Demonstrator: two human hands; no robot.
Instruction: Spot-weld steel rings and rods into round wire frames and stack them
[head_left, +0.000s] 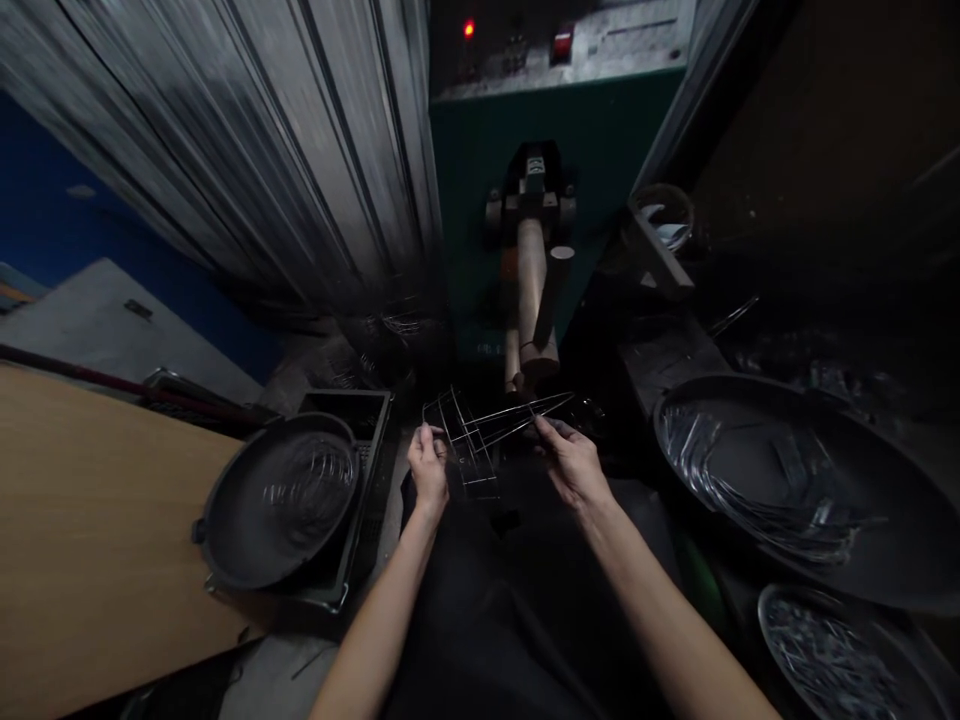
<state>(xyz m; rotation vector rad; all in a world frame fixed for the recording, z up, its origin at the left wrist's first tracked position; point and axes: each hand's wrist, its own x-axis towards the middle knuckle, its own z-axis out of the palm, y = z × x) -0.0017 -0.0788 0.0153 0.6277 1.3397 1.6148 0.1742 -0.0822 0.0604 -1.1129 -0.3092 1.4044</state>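
A thin wire frame point(471, 436) spans the space between my two hands, below the electrodes of a green machine point(480, 200). My left hand point(428, 465) pinches its left end, thumb up. On the other side my right hand point(568, 458) has its fingers closed on the long, pointed wire part, whose tip reaches just under the lower copper-coloured arm point(513, 360). The thick upper cylinder point(534, 290) of the machine sits above the wires. Fine details of the frame are dark and hard to make out.
On the left, a round black pan point(281, 500) with curved wires rests on a crate point(382, 410) beside a wooden board point(105, 540). To the right stand a large black pan point(892, 530) of bent wires and a bowl point(765, 600) of small metal pieces. Corrugated metal point(300, 120) rises behind.
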